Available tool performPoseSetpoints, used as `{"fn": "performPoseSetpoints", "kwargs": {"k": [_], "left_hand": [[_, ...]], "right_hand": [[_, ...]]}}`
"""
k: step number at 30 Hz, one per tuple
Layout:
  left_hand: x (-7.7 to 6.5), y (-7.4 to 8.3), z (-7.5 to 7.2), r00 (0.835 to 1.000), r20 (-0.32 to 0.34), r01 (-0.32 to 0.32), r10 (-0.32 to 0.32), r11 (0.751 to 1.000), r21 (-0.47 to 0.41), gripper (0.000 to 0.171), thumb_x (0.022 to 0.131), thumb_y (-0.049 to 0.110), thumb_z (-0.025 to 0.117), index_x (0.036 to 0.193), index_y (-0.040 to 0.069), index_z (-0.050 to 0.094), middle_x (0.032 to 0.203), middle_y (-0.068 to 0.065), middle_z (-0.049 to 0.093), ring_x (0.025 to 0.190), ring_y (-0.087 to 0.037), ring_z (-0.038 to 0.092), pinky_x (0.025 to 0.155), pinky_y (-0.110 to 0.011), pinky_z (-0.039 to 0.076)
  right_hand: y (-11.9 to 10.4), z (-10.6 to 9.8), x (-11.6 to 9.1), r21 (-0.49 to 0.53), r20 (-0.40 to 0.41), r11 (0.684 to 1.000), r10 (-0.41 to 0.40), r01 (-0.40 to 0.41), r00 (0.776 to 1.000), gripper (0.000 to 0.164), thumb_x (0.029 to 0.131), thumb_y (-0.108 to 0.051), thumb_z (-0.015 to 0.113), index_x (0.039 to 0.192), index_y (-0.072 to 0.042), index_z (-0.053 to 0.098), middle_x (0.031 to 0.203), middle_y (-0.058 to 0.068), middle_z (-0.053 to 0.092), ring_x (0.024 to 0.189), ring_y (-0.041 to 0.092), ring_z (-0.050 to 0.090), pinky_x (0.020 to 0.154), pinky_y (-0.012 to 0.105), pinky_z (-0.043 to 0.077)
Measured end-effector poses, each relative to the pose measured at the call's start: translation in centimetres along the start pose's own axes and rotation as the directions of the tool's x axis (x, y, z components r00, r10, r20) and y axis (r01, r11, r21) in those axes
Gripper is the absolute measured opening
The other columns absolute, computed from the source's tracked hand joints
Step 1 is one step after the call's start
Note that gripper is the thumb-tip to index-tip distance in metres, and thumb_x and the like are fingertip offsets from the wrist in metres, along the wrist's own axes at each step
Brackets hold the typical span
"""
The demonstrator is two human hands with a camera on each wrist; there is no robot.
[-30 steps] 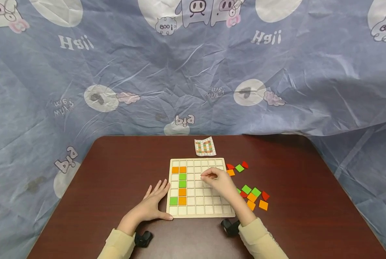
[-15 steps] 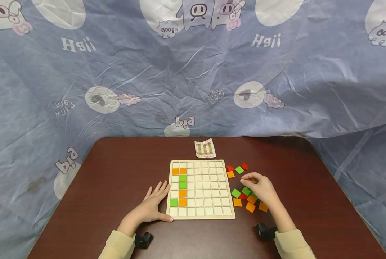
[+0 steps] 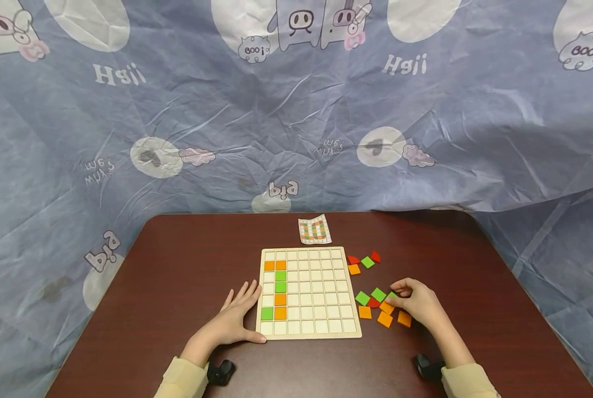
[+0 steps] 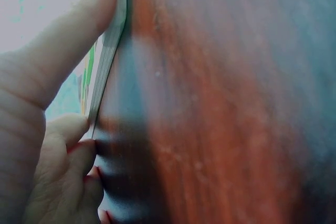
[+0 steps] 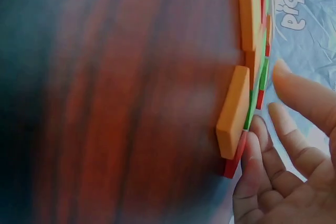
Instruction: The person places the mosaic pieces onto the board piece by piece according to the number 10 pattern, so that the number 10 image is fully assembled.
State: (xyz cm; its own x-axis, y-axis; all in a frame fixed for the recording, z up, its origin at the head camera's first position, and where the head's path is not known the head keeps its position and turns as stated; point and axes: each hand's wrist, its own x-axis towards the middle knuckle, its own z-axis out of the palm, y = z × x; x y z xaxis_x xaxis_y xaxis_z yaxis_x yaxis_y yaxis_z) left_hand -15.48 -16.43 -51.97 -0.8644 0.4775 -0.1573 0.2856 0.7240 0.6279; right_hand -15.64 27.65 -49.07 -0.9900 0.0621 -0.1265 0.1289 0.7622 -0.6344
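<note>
A pale wooden grid board (image 3: 321,334) lies on the table, with orange tiles (image 3: 280,299) and green tiles (image 3: 280,287) in its two left columns. My left hand (image 3: 234,318) rests at its left side, fingers spread along the edge and thumb at the near corner. In the left wrist view the thumb (image 4: 68,35) lies against the board's rim. My right hand (image 3: 418,301) is over the loose tiles right of the board, fingertips close to a green tile (image 3: 390,297). Thumb and fingers stand apart in the right wrist view, beside a red quarter-round piece (image 5: 236,156).
Loose orange tiles (image 3: 385,319), green tiles (image 3: 378,294) and a red piece (image 3: 373,303) lie in a cluster right of the board. Several more pieces (image 3: 367,262) lie farther back. A printed pattern card (image 3: 314,230) sits behind the board. A blue patterned cloth (image 3: 296,121) hangs behind the table.
My right hand has moved from above the board rightward to the loose tiles, its thumb and fingers now lower beside them. The left hand stays at the board's edge.
</note>
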Motion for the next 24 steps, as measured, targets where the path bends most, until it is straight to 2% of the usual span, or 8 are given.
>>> {"fn": "performPoseSetpoints", "kwargs": {"k": [7, 17, 24], "left_hand": [[0.04, 0.10, 0.04, 1.000, -0.018, -0.012, 0.012, 1.000, 0.013, 0.120, 0.068, 0.048, 0.087, 0.157, 0.006, 0.020, 0.165, -0.016, 0.013, 0.153, -0.038, 0.006, 0.120, -0.063, 0.000], [0.13, -0.15, 0.04, 1.000, -0.007, -0.007, 0.007, 1.000, 0.018, 0.120, 0.068, 0.050, 0.087, 0.158, 0.008, 0.019, 0.165, -0.015, 0.012, 0.153, -0.037, 0.005, 0.120, -0.063, 0.000], [0.17, -0.10, 0.12, 1.000, -0.010, 0.000, 0.000, 1.000, 0.020, 0.120, 0.068, 0.050, 0.087, 0.158, 0.008, 0.019, 0.165, -0.014, 0.012, 0.154, -0.036, 0.005, 0.120, -0.063, 0.000]], "right_hand": [[-0.39, 0.01, 0.10, -0.040, 0.019, 0.999, 0.008, -0.007, 1.000, 0.042, 0.078, -0.021, 0.084, 0.109, 0.001, 0.067, 0.102, 0.015, 0.065, 0.088, 0.023, 0.056, 0.072, 0.031, 0.046], [-0.83, 0.47, 0.38, -0.019, 0.072, 0.995, 0.095, -0.093, 0.993, 0.038, 0.080, -0.014, 0.080, 0.109, 0.003, 0.064, 0.099, 0.015, 0.063, 0.087, 0.023, 0.057, 0.071, 0.032, 0.050], [-0.78, 0.29, 0.39, 0.004, 0.056, 0.996, 0.091, -0.091, 0.994, 0.028, 0.081, -0.012, 0.079, 0.103, 0.001, 0.066, 0.094, 0.012, 0.065, 0.082, 0.022, 0.059, 0.067, 0.030, 0.050]]}}
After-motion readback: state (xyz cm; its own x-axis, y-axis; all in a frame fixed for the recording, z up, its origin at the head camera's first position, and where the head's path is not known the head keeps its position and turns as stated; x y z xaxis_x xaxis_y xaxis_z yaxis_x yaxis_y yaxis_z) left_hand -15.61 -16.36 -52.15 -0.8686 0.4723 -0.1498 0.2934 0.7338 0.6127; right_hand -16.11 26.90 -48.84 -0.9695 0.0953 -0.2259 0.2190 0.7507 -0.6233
